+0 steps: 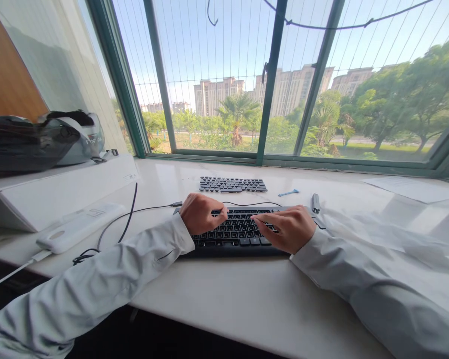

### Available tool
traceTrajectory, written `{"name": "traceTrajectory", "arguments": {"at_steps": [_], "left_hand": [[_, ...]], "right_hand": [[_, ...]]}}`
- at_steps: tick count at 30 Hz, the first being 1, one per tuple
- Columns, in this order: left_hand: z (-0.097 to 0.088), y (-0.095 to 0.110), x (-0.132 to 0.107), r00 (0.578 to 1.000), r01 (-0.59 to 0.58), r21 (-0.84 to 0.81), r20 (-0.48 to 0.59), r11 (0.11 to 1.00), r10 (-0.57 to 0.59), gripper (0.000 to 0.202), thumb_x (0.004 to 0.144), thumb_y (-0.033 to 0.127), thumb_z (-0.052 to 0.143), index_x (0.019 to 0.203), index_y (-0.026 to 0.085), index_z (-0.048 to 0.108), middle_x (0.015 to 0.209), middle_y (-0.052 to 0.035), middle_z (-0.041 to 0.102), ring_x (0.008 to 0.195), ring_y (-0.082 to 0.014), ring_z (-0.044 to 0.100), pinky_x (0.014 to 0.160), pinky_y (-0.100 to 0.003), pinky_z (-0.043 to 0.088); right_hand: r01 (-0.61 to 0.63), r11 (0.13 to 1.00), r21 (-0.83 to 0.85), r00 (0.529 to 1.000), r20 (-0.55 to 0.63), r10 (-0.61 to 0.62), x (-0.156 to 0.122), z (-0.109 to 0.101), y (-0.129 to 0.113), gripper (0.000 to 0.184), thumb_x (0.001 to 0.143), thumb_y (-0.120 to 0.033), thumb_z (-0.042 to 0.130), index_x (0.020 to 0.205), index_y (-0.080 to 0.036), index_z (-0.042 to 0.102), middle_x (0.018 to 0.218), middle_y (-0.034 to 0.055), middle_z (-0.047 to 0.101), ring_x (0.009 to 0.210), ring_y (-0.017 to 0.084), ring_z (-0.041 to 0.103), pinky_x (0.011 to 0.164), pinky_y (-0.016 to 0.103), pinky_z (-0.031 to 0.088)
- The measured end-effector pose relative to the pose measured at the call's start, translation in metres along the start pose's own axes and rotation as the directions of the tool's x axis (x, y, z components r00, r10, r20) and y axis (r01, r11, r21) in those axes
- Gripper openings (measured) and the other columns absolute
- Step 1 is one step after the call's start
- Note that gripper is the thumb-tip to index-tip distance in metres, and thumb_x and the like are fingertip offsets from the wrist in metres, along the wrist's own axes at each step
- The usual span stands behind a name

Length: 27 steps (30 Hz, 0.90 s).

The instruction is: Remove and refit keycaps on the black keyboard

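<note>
A black keyboard (pixel 235 252) lies on the white sill, most of its keycaps off and the bare switches showing; a few caps are still on its bottom row. Over its upper left part, my left hand (pixel 201 214) is closed, thumb and forefinger pressed together; whatever they hold is too small to make out. My right hand (pixel 290 228) rests over the right part, forefinger stretched to the switches and thumb apart below it, nothing visible between them. Beyond the keyboard, loose dark keycaps (pixel 232 185) are laid out in keyboard order.
A small blue tool (pixel 289 193) and a dark grey puller-like object (pixel 315 203) lie behind my right hand. Clear plastic film (pixel 381 234) and a paper sheet (pixel 411 189) are at right. At left are a white power strip (pixel 80 227), cables and a white box (pixel 63 192) under a bag.
</note>
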<state>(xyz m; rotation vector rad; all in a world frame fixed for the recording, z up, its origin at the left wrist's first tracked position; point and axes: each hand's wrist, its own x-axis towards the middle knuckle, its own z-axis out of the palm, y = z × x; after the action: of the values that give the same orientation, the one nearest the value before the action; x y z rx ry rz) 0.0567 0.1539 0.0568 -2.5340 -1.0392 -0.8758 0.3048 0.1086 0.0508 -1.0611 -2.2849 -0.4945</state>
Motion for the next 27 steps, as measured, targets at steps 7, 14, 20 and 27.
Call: {"name": "traceTrajectory", "arguments": {"at_steps": [7, 14, 20, 27], "left_hand": [[0.005, -0.029, 0.007, 0.968, 0.222, 0.164, 0.084, 0.961, -0.238, 0.036, 0.089, 0.047, 0.046, 0.083, 0.028, 0.077, 0.075, -0.0012, 0.075, 0.075, -0.0194, 0.069, 0.067, -0.027, 0.044], [0.017, -0.047, 0.054, 0.953, 0.149, 0.222, 0.227, 0.964, -0.199, 0.033, 0.088, 0.049, 0.048, 0.094, 0.031, 0.076, 0.092, -0.0013, 0.075, 0.085, -0.0207, 0.067, 0.069, -0.028, 0.042], [0.054, -0.056, 0.096, 0.923, 0.045, 0.348, 0.344, 0.936, -0.172, 0.028, 0.076, 0.043, 0.064, 0.086, 0.02, 0.076, 0.086, -0.0094, 0.073, 0.079, -0.0243, 0.065, 0.067, -0.03, 0.041], [0.063, -0.052, 0.097, 0.919, -0.062, 0.348, 0.387, 0.935, -0.083, 0.023, 0.078, 0.031, 0.059, 0.071, 0.015, 0.074, 0.081, -0.0119, 0.073, 0.077, -0.0224, 0.065, 0.066, -0.029, 0.04]], "right_hand": [[-0.176, 0.948, -0.266, 0.943, 0.231, 0.24, 0.01, -0.006, 0.009, 0.039, 0.093, -0.04, 0.039, 0.094, -0.026, 0.075, 0.071, 0.0078, 0.073, 0.063, 0.021, 0.067, 0.059, 0.029, 0.038], [-0.171, 0.953, -0.25, 0.916, 0.316, 0.248, 0.011, -0.01, 0.007, 0.038, 0.094, -0.036, 0.038, 0.098, -0.024, 0.074, 0.08, 0.0102, 0.074, 0.073, 0.025, 0.069, 0.067, 0.032, 0.043], [-0.165, 0.956, -0.241, 0.92, 0.312, 0.238, 0.009, -0.011, 0.008, 0.038, 0.094, -0.036, 0.038, 0.095, -0.022, 0.074, 0.08, 0.0113, 0.073, 0.074, 0.025, 0.069, 0.066, 0.032, 0.044], [-0.16, 0.957, -0.241, 0.918, 0.32, 0.233, 0.008, -0.014, 0.009, 0.036, 0.094, -0.035, 0.04, 0.089, -0.02, 0.072, 0.08, 0.0104, 0.073, 0.074, 0.024, 0.069, 0.067, 0.03, 0.044]]}}
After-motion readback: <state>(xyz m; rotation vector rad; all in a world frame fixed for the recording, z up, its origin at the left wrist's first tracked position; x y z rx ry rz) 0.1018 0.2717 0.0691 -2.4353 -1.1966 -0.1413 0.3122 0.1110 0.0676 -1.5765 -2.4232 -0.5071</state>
